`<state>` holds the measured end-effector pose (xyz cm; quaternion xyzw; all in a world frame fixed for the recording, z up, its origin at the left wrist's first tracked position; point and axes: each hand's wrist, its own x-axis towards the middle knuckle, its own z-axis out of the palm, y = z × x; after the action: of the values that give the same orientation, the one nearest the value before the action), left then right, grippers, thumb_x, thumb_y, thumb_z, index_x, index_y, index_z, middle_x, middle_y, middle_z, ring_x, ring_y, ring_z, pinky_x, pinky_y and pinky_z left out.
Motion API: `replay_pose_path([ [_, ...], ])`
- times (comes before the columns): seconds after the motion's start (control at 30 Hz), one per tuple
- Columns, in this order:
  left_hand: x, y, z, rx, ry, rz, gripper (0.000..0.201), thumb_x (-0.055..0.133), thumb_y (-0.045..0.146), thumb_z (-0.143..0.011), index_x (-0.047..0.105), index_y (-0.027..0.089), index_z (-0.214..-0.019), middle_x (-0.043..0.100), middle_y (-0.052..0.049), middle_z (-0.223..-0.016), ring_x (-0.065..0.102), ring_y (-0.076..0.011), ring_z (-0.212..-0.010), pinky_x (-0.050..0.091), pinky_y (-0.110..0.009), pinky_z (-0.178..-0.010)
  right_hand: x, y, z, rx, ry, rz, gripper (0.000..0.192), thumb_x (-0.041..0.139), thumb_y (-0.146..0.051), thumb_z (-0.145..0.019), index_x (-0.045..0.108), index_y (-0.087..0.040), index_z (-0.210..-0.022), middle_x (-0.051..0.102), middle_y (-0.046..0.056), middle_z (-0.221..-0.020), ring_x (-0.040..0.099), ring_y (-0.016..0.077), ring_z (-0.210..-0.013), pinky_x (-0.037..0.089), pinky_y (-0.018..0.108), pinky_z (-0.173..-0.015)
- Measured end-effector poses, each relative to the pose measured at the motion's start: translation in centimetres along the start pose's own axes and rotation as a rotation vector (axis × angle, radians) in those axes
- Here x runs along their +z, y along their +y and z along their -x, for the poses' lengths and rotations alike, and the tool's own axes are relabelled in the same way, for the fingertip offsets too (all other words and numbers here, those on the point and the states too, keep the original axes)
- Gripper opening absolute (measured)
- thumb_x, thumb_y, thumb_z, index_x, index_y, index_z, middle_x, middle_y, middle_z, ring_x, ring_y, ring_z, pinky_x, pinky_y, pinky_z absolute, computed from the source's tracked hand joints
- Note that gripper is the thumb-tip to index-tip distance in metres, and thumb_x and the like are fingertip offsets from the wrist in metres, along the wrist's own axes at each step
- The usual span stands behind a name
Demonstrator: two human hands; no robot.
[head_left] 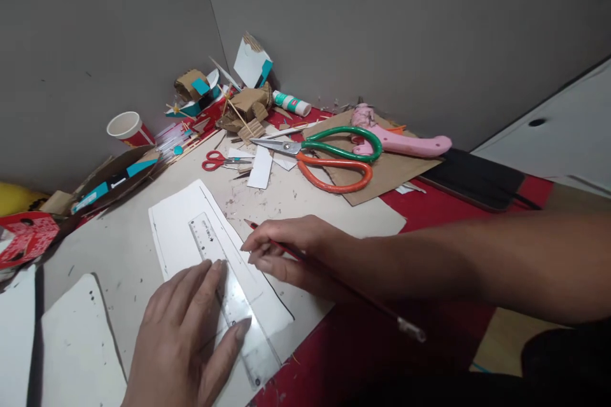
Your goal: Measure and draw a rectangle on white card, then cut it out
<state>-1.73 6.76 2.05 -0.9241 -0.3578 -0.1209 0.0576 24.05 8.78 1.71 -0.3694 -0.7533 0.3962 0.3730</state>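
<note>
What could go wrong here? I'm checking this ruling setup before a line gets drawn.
The left hand presses only the near end of the clear ruler, so its far end might swing. The white paper lies loose and might slide. The pencil in the right hand lies nearly flat.

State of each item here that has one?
left hand: flat, pressing on ruler
ruler: flat on the white paper
right hand: gripping pencil
pencil: tip near ruler's edge
large scissors: blades closed
small red scissors: closed, lying flat
paper cup: upright
glue bottle: lying down
</note>
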Motion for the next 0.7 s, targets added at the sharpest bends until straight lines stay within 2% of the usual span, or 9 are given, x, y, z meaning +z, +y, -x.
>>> replay_pose_path([
  [0.1, 0.3, 0.1, 0.0, -0.068, -0.059, -0.018, 0.066, 0.058, 0.038, -0.09, 0.035, 0.017, -0.148, 0.038, -0.021, -0.15, 0.044, -0.0373, -0.131, 0.049, -0.056, -0.096, 0.2, 0.2, 0.3, -0.145, -0.056, 0.129, 0.032, 0.061, -0.021, -0.089, 0.062, -0.011, -0.12, 0.069, 0.015, -0.111, 0.063, 0.0233, -0.107, 0.049, 0.036, -0.093],
  [0.17, 0.4, 0.2, 0.0, -0.088, -0.092, -0.021, 0.067, 0.056, 0.037, -0.091, 0.031, 0.018, -0.15, 0.031, -0.021, -0.155, 0.04, -0.0382, -0.136, 0.05, -0.059, -0.097, 0.4, 0.3, 0.6, -0.196, -0.096, 0.197, 0.042, 0.066, -0.021, -0.086, 0.059, -0.009, -0.125, 0.066, 0.02, -0.119, 0.058, 0.028, -0.117, 0.048, 0.042, -0.097],
  [0.33, 0.3, 0.2, 0.1, -0.082, -0.126, -0.053, 0.069, 0.056, 0.039, -0.091, 0.029, 0.018, -0.151, 0.036, -0.022, -0.154, 0.039, -0.0392, -0.139, 0.051, -0.06, -0.098, 1.4, 1.5, 1.3, -0.205, -0.136, 0.394, 0.063, 0.072, -0.022, -0.08, 0.051, -0.003, -0.136, 0.056, 0.028, -0.134, 0.048, 0.0377, -0.13, 0.039, 0.056, -0.107],
  [0.5, 0.5, 0.2, 0.7, -0.141, -0.13, -0.004, 0.07, 0.052, 0.038, -0.093, 0.022, 0.018, -0.153, 0.032, -0.023, -0.156, 0.032, -0.0404, -0.142, 0.047, -0.063, -0.1, 1.9, 2.4, 1.4, -0.14, -0.199, 0.495, 0.07, 0.066, -0.023, -0.085, 0.04, 0.0, -0.146, 0.044, 0.029, -0.147, 0.033, 0.0404, -0.142, 0.028, 0.064, -0.113],
  [0.6, 0.8, 0.3, 0.9, -0.207, -0.121, 0.076, 0.076, 0.053, 0.039, -0.093, 0.014, 0.02, -0.155, 0.028, -0.024, -0.157, 0.026, -0.0423, -0.144, 0.043, -0.068, -0.102, 1.8, 1.9, 1.1, -0.041, -0.236, 0.515, 0.074, 0.066, -0.025, -0.085, 0.037, -0.001, -0.148, 0.038, 0.031, -0.15, 0.03, 0.042, -0.143, 0.028, 0.065, -0.112],
  [0.7, 1.1, 0.5, 0.9, -0.192, -0.103, 0.184, 0.079, 0.053, 0.038, -0.092, 0.007, 0.025, -0.155, 0.03, -0.02, -0.157, 0.027, -0.041, -0.144, 0.039, -0.071, -0.102, 1.6, 1.4, 0.8, 0.015, -0.274, 0.493, 0.075, 0.068, -0.026, -0.084, 0.038, -0.004, -0.149, 0.037, 0.03, -0.151, 0.03, 0.0421, -0.143, 0.03, 0.064, -0.112],
])
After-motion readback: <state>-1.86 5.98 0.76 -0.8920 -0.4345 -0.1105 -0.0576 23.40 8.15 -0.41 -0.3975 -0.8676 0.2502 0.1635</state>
